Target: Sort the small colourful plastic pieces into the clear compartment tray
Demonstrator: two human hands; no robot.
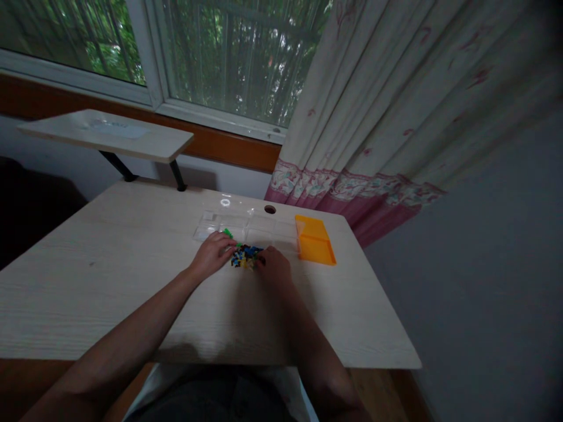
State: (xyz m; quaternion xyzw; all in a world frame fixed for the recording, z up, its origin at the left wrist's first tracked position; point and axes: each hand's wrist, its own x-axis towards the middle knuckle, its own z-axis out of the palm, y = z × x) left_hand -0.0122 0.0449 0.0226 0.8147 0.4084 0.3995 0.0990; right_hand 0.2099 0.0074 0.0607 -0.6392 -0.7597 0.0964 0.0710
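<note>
In the head view, the loose pile of small colored pieces (pixel 244 256) sits just below the middle of the frame, on the pale desk (pixel 132 281), between the person's two hands. Blue and dark pieces gather toward its upper right, yellow ones along its lower edge. The heap has no firm long axis; it spreads somewhat wider across the frame than up and down it.

The left hand (pixel 213 253) comes in from the lower left, its fingers partly bent and pointing right, tips at the pile's upper left edge. From those fingertips the heap lies to the right and slightly lower in the frame. Whether they pinch a piece cannot be told.

The right hand (pixel 275 268) reaches up from the lower right, fingers curled toward the left at the pile's right edge, so from them most of the heap lies to the left. Its grasp is hidden by the back of the hand. Both hands are so close to the heap that neither is clearly nearer.

A green piece (pixel 227 232) lies just above the left fingers. Beyond the pile, higher in the frame, stretches a clear plastic tray (pixel 259 225) with divisions; at its right end is an orange tray (pixel 315 241).
</note>
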